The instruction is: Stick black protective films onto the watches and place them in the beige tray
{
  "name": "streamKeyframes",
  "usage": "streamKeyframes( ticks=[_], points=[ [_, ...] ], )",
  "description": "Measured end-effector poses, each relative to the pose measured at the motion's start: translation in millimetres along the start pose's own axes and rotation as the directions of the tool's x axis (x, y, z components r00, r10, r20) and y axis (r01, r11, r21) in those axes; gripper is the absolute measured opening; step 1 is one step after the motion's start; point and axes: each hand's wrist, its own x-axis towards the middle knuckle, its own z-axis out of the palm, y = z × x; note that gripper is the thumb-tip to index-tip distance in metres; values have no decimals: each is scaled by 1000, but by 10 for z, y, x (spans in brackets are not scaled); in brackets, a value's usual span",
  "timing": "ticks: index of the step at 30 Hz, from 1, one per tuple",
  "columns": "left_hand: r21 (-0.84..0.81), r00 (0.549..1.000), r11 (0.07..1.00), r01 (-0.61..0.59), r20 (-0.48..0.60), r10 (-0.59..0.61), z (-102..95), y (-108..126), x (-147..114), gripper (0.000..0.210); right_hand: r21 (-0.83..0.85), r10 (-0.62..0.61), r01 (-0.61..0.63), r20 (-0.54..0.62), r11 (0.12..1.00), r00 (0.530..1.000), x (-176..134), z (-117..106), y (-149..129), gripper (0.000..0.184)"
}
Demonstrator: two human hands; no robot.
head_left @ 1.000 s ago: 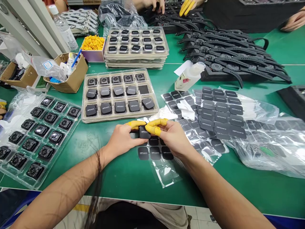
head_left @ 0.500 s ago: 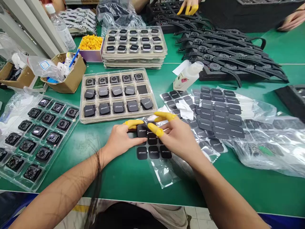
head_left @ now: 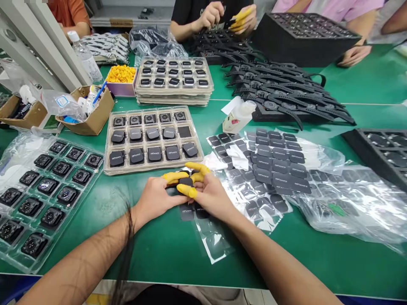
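Note:
In front of me a watch body (head_left: 186,182), its face under a black sticker, is held between both hands. My left hand (head_left: 158,192), with yellow finger cots, grips it from the left. The yellow-tipped fingers of my right hand (head_left: 208,190) close over its front and far side, hiding much of it. Below them lies a sheet of black printed stickers (head_left: 187,213) on clear film. Just beyond stands a beige compartment tray (head_left: 152,170) of watch bodies, several with black stickers on top; one compartment holds no watch.
On the left is a clear tray (head_left: 68,199) of watch bodies. To the right spread more sticker sheets (head_left: 280,169) and a white bottle (head_left: 238,116). Farther back are stacked trays (head_left: 173,99), a box of yellow finger cots (head_left: 121,75) and strapped watches (head_left: 286,91). Co-workers' hands (head_left: 243,20) work across the table.
My right hand has moved left from the sticker sheet onto the watch body, its fingers closing over the front. My view has tilted upward, showing more of the co-workers.

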Motion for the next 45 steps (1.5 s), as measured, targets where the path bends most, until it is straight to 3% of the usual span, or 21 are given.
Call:
streamKeyframes(
  ticks=[4, 7, 11, 14, 17, 19, 21, 23, 27, 33, 36, 40, 42, 45],
  points=[
    [59, 1000, 998, -1, 2, 1, -22, 34, 2, 52, -101, -55, 48, -67, 994, 996, -18, 67, 16, 44],
    [93, 1000, 996, -2, -10, 3, -40, 36, 16, 46, -145, -115, 109, -35, 983, 993, 2, 113, 46, 46],
    [38, 1000, 999, 3, 8, -4, -45, -32, 43, 50, -165, -75, 70, -21, 984, 997, 9, 96, 57, 41],
    [40, 1000, 999, 3, 5, -3, -31, -79, 37, 52, -162, -181, 171, -48, 972, 982, -23, 52, 25, 40],
    [-45, 998, 999, 22, -61, -25, -11, -89, 28, 53, -122, -261, 242, -186, 963, 947, 70, -73, -83, 30],
    [-82, 994, 996, 28, -107, -36, 2, -84, 29, 41, -187, -307, 261, -290, 947, 907, 291, -204, -217, 30],
    [-53, 992, 999, 13, -128, -20, 13, -80, 30, 27, -384, -406, 283, -293, 879, 866, 637, -327, -387, 29],
    [-1, 992, 1000, -21, -126, 21, 19, -78, 28, 21, -652, -438, 234, -168, 721, 883, 1030, -401, -562, 28],
    [30, 992, 997, -73, -97, 75, 15, -48, 9, 23, -782, -392, 226, -25, 581, 920, 1602, -411, -847, 13],
    [25, 999, 1000, -17, -47, 18, -16, 53, -7, 24, -901, -317, 94, -50, 423, 947, 1937, -256, -1027, 33],
    [5, 998, 1000, 15, -56, -15, -28, 74, 9, 23, -902, -260, 85, -31, 423, 965, 2086, -199, -1052, 33],
    [-4, 998, 999, 39, -59, -39, -38, 85, 27, 28, -853, -284, 147, -1, 501, 959, 2091, -238, -1180, 29],
    [-20, 996, 998, 62, -61, -63, -42, 92, 32, 29, -809, -332, 186, -12, 557, 943, 1909, -274, -1227, 31],
    [-70, 995, 994, 86, -51, -89, -46, 96, 38, 33, -705, -401, 256, -44, 662, 915, 1351, -274, -1103, 35]
  ],
)
